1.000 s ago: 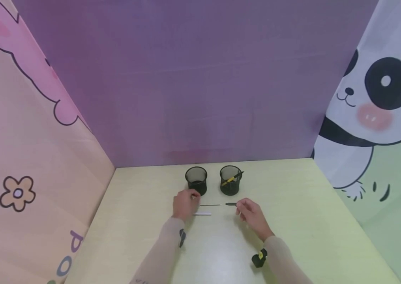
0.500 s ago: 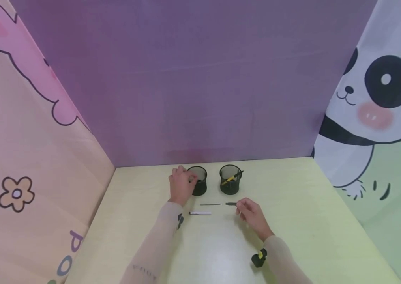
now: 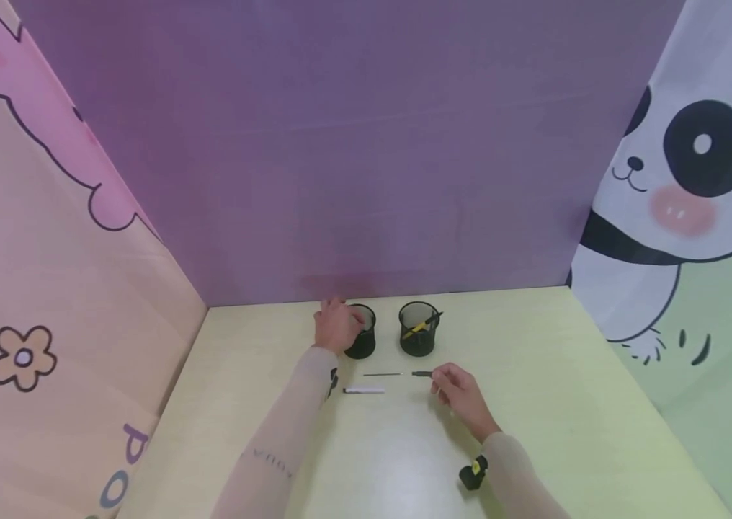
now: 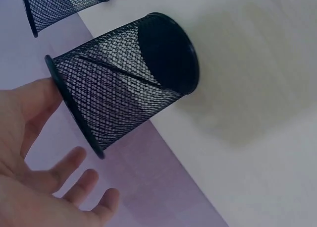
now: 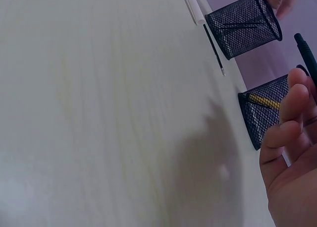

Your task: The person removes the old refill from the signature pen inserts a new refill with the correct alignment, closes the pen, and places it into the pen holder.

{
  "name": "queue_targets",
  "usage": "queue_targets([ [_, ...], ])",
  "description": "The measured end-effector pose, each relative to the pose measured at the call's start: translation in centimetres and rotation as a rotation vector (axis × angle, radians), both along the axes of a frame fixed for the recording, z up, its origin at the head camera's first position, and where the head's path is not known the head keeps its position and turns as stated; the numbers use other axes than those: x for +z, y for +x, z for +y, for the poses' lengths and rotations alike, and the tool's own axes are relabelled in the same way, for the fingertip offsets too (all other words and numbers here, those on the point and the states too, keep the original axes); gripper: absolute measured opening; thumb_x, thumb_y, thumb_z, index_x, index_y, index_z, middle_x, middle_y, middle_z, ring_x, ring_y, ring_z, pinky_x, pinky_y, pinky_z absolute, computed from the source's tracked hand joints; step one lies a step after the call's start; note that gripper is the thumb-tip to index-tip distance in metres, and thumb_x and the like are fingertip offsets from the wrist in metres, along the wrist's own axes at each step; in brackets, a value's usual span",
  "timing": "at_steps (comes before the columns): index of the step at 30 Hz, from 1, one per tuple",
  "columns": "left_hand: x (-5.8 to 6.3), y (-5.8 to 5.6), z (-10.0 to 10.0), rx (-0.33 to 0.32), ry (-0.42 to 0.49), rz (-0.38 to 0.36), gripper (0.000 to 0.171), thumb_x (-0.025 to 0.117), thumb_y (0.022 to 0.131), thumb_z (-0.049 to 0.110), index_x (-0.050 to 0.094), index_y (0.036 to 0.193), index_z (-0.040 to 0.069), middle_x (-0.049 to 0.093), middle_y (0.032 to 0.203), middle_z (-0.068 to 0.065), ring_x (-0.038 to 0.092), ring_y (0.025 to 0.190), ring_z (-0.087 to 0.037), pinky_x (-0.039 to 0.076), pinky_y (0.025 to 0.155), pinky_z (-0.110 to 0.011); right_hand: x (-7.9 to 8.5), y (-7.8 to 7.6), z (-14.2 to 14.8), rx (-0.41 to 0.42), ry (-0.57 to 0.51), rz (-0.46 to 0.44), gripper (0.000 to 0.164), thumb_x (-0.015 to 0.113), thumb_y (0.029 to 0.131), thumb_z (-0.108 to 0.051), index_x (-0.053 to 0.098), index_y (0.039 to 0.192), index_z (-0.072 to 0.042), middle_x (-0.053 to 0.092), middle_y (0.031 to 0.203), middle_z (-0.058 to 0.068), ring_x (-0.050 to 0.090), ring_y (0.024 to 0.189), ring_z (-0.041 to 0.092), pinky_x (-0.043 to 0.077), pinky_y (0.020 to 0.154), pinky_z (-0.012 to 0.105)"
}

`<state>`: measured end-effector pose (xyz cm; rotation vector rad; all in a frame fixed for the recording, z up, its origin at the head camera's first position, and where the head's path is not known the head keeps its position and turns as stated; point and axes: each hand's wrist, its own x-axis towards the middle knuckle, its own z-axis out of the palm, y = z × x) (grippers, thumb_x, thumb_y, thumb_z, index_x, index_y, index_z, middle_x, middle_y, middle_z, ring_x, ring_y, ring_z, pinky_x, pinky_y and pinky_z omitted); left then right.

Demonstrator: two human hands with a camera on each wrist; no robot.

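Note:
My left hand (image 3: 338,326) is at the rim of the left black mesh pen holder (image 4: 124,83), its fingers spread and loosely bent. In the left wrist view one finger overlaps the rim and the others hang apart with nothing between them. A thin dark line runs along the inside of this holder. Over the table, my right hand (image 3: 460,393) holds a slim black pen (image 5: 306,53), its end sticking out past the fingertips to the left. A thin pen refill (image 3: 382,374) lies left of that tip, and a white pen (image 3: 366,391) with a dark end lies nearer me.
A second mesh pen holder (image 3: 418,342) stands to the right, with a yellow and black pencil (image 3: 423,325) leaning in it. Behind both holders, a purple wall (image 3: 372,180) rises at the back edge of the pale table (image 3: 262,432). Printed cloths hang on both sides.
My left hand has moved from beside the refill and white pen up and away to the left holder's rim. My right hand stays in place with the black pen.

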<state>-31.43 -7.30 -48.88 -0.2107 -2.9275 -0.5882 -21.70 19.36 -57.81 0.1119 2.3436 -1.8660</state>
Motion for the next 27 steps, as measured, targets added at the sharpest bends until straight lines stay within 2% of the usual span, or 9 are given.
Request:
queue_targets([
  [10, 1.4, -1.0, 0.4, -0.085, -0.086, -0.157, 0.016, 0.071, 0.092, 0.014, 0.082, 0.097, 0.025, 0.064, 0.13, -0.012, 0.045, 0.126, -0.037, 0.042, 0.101, -0.062, 0.2, 0.1, 0.2, -0.011, 0.002, -0.001, 0.024, 0.054, 0.106, -0.021, 0.061, 0.113, 0.001, 0.067, 0.088, 0.005, 0.056, 0.073, 0.02, 0.049, 0.065, 0.031],
  [14, 1.9, -1.4, 0.3, -0.136, -0.094, -0.208, 0.016, 0.074, 0.089, 0.011, 0.082, 0.096, 0.023, 0.066, 0.134, -0.009, 0.045, 0.134, -0.039, 0.037, 0.107, -0.067, 0.2, 0.2, 0.3, -0.011, -0.007, -0.014, 0.024, 0.055, 0.106, -0.021, 0.062, 0.113, 0.0, 0.067, 0.088, 0.005, 0.056, 0.073, 0.02, 0.049, 0.065, 0.031],
  [19, 2.2, -2.2, 0.4, -0.173, -0.097, -0.276, 0.018, 0.076, 0.086, 0.009, 0.083, 0.096, 0.022, 0.065, 0.139, -0.006, 0.039, 0.146, -0.038, 0.023, 0.117, -0.072, 0.2, 0.3, 0.5, -0.015, -0.022, -0.011, 0.022, 0.055, 0.106, -0.019, 0.062, 0.112, 0.001, 0.067, 0.088, 0.006, 0.056, 0.072, 0.02, 0.049, 0.065, 0.031],
  [22, 2.4, -2.4, 0.6, -0.183, -0.127, -0.299, 0.017, 0.076, 0.087, 0.01, 0.083, 0.097, 0.022, 0.066, 0.138, -0.004, 0.04, 0.145, -0.035, 0.019, 0.119, -0.071, 0.3, 0.3, 0.6, -0.01, -0.031, -0.014, 0.023, 0.055, 0.106, -0.02, 0.062, 0.113, 0.001, 0.067, 0.088, 0.006, 0.056, 0.072, 0.02, 0.049, 0.065, 0.031],
  [27, 2.4, -2.4, 1.1, -0.19, -0.176, -0.277, 0.014, 0.074, 0.09, 0.013, 0.083, 0.094, 0.022, 0.07, 0.13, -0.002, 0.048, 0.136, -0.033, 0.025, 0.117, -0.069, 0.1, 0.1, 1.0, -0.011, -0.032, -0.014, 0.025, 0.055, 0.107, -0.022, 0.061, 0.115, 0.001, 0.067, 0.089, 0.005, 0.056, 0.073, 0.02, 0.049, 0.066, 0.032],
])
